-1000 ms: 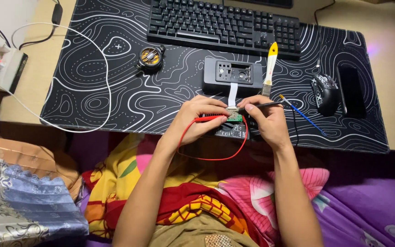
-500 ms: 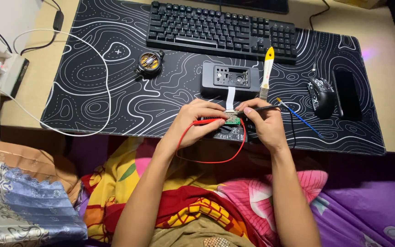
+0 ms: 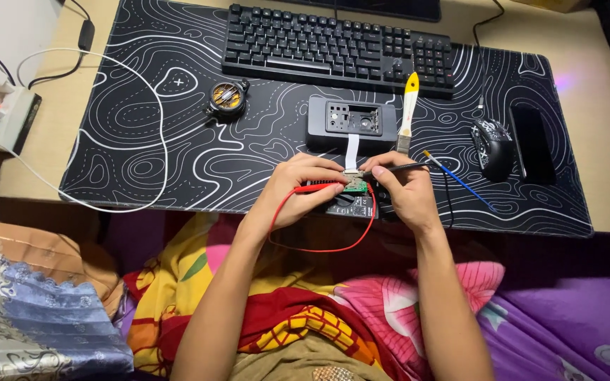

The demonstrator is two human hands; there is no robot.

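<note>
My left hand [image 3: 298, 187] grips a red probe with a red wire [image 3: 319, 247] looping below it, its tip on a small green circuit board [image 3: 355, 185]. My right hand [image 3: 404, 190] pinches a black probe [image 3: 407, 167], its tip at the same board. A white ribbon cable [image 3: 351, 150] runs from the board up to a dark opened device [image 3: 351, 124]. A black unit [image 3: 351, 206] lies under the board at the mat's front edge.
A black patterned desk mat [image 3: 178, 155] carries a keyboard [image 3: 340, 49], a round metal part [image 3: 226, 95], a yellow-handled brush [image 3: 408, 113], a blue pen [image 3: 460, 182], a mouse [image 3: 492, 148] and a dark phone [image 3: 533, 144]. White cable and power strip [image 3: 1, 120] at left.
The view has shifted slightly; both hands stay at the green board with the probes, barely moved.
</note>
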